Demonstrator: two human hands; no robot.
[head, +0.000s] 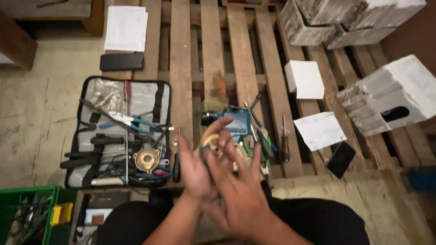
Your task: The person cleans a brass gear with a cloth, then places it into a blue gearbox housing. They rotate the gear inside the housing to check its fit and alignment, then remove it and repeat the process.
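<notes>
Both hands are hovering low in view, the right hand [243, 190] spreading open over the left hand [197, 163], whose fingers are lying open too, gripping nothing clearly. Just beyond them a brass round part [213, 144] and blue pump body [234, 121] are resting on the wooden pallet [181, 68], with the open tool pouch [120, 131] lying to the left

1. The tool roll [119, 131] lies open on the pallet [181, 68], left of both hands
2. A brass disc [146, 159] sits on the roll
3. The vise [229, 121] stands just behind the left hand [196, 165] and right hand [240, 193]
4. A screwdriver [284, 143] lies right of the vise, papers [319, 130] beyond it
5. A crate [29, 213] sits at the near left
</notes>
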